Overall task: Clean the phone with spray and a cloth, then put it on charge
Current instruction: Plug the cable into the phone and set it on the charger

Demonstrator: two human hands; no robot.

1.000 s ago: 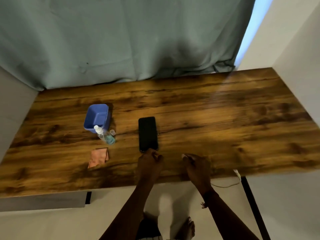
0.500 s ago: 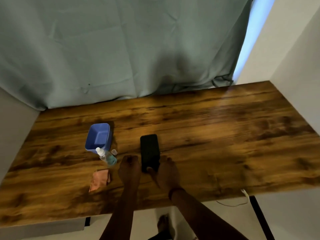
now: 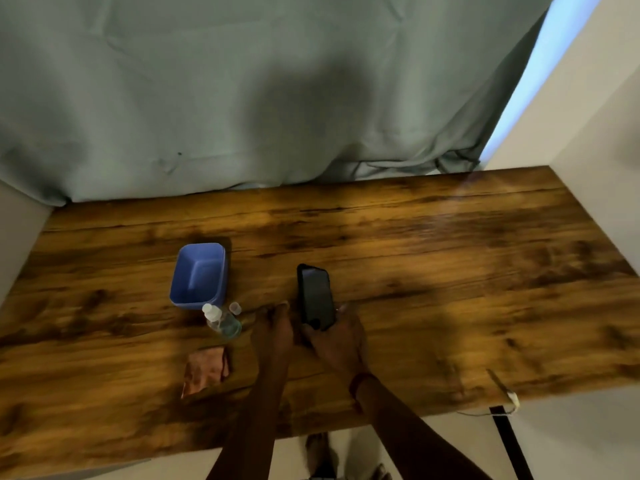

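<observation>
Black and screen-up, the phone (image 3: 316, 295) has its near end gripped by the right hand (image 3: 337, 337), fingers wrapped around its lower edges, above the wooden counter (image 3: 450, 271). Just left of it, the left hand (image 3: 273, 332) hovers with fingers loosely curled, holding nothing. Further left stand the spray bottle (image 3: 221, 322) and a blue tub (image 3: 200, 274); the orange cloth (image 3: 207, 370) lies nearer.

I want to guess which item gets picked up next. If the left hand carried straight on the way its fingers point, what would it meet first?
The left hand points up the table, passing between the small cap and the phone. The way looks free; depth is unclear.
</observation>
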